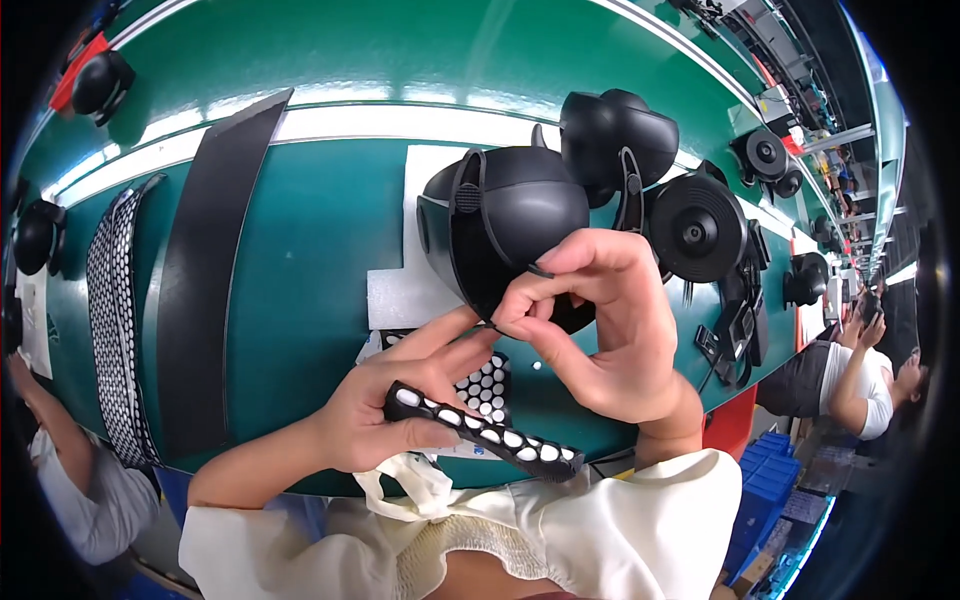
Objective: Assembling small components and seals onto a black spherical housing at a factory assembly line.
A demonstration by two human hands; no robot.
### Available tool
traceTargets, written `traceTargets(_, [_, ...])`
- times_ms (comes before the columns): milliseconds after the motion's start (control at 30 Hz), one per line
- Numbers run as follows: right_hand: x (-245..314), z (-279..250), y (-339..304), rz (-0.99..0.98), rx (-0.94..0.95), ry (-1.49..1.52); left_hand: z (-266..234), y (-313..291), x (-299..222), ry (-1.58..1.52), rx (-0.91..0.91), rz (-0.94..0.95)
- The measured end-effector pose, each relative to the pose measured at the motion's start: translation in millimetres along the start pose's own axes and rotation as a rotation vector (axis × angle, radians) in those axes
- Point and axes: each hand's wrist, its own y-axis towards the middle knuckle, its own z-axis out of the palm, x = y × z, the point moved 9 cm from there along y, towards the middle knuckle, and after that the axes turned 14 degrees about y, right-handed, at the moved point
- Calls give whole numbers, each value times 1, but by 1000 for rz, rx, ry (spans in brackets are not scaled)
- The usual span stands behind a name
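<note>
My left hand (375, 405) is closed round a narrow black strip with white oval spots (490, 432), held between thumb and fingers. Its index and middle fingertips stretch toward my right hand (620, 340), whose thumb and fingers are pinched together. A small black piece (541, 270) shows at the right fingers; its kind is unclear. Directly beyond both hands sits a rounded black shell (525, 205) with an open front and a side strap, partly hidden by the right fingers. Below the left fingers lies a white-dotted black sheet (484, 388).
At left lie a long black panel (205, 280) and a dotted strip stack (122, 300). More black shells (620, 140) and a round ribbed black part (697, 228) stand at right, near black straps (740, 300). Co-workers sit on both sides. Blue crates (765, 490) stand lower right.
</note>
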Motion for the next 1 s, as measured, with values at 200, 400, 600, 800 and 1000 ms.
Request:
traceTargets(200, [1, 0, -2, -9, 6, -52, 1, 1, -5, -21, 12, 7])
traceTargets(400, [3, 5, 0, -73, 21, -172, 2, 3, -11, 0, 42, 33])
traceTargets(600, [39, 40, -25, -612, 90, -1011, 0, 1, -13, 73, 43, 13])
traceTargets(800, [19, 12, -9, -211, 292, -729, -4, -2, -8, -6, -16, 4])
traceTargets(1000, [17, -36, -11, -171, -21, -464, 0, 3, -9, 50, 21, -3])
